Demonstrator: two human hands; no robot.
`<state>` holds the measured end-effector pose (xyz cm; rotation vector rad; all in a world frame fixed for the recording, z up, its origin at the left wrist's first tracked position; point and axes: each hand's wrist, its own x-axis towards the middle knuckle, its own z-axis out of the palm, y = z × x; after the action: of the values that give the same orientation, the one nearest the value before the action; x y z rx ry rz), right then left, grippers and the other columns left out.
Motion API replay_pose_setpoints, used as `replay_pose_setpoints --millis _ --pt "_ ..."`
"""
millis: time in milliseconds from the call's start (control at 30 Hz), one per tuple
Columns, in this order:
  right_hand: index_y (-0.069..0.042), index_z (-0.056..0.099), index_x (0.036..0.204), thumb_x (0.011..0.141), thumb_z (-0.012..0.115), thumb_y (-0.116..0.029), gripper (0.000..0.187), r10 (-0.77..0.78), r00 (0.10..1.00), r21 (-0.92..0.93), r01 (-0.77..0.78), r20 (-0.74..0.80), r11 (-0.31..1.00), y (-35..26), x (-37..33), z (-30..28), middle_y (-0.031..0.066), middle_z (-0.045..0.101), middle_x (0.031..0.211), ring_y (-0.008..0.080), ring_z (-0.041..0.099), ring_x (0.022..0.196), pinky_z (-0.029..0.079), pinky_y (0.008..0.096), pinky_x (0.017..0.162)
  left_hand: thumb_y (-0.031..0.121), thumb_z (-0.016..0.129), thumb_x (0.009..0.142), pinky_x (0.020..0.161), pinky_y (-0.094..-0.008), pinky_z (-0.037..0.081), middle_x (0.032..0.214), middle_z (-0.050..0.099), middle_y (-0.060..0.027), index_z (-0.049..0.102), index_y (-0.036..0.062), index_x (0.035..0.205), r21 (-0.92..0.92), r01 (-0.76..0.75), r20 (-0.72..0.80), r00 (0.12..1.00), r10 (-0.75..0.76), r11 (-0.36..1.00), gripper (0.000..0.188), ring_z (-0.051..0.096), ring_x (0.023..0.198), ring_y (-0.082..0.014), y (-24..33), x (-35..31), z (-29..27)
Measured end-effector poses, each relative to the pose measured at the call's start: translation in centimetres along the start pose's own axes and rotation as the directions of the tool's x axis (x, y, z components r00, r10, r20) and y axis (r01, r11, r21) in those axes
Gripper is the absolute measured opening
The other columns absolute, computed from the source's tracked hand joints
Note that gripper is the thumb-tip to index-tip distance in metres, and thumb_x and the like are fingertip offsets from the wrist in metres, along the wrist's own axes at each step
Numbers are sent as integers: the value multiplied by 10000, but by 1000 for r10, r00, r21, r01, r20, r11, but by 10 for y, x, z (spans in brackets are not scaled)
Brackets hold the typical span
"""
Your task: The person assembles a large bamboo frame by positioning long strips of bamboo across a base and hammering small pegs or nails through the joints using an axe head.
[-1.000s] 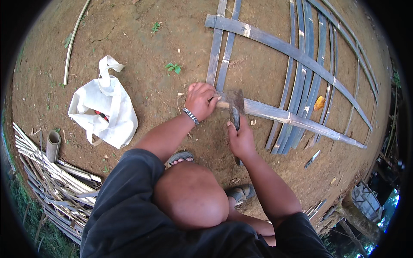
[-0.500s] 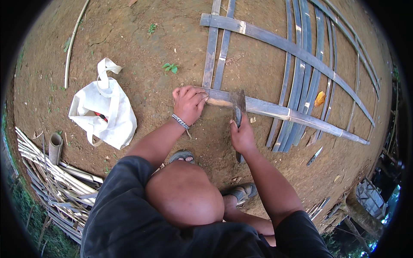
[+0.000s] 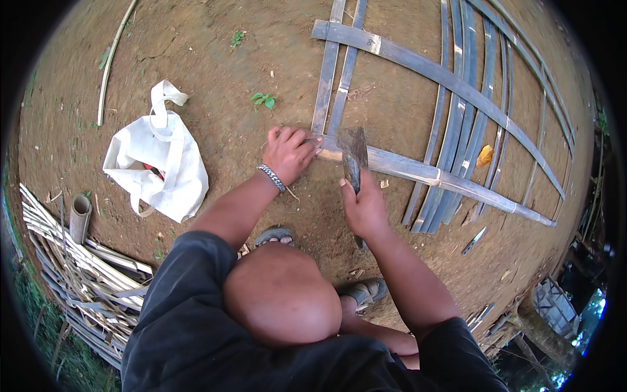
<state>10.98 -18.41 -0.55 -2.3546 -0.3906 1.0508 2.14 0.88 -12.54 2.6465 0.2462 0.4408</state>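
On brown earth (image 3: pixel 209 65), the left hand (image 3: pixel 285 155) holds pale-noded, tapering bamboo (image 3: pixel 405 168).

Open soil (image 3: pixel 225 147) between white bag (image 3: pixel 186 173) and left hand (image 3: pixel 287 155) — bamboo slats (image 3: pixel 470 96) obstruct ahead right

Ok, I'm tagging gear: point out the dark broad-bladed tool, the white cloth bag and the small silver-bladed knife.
Dark broad-bladed tool (image 3: pixel 354 147): head view, blade.
White cloth bag (image 3: pixel 188 181): head view, side panel.
Small silver-bladed knife (image 3: pixel 476 238): head view, blade.
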Motion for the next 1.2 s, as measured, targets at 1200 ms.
replay_pose_setpoints --millis 1200 --pt "-5 412 1524 1006 612 -225 598 -146 987 40 149 -64 988 -6 -9 9 366 654 1215 541 640 1136 521 562 955 261 779 867 1012 -473 391 1082 681 56 812 214 1054 -18 27 18 999 -27 999 196 598 1115 -185 -2 -3 4"
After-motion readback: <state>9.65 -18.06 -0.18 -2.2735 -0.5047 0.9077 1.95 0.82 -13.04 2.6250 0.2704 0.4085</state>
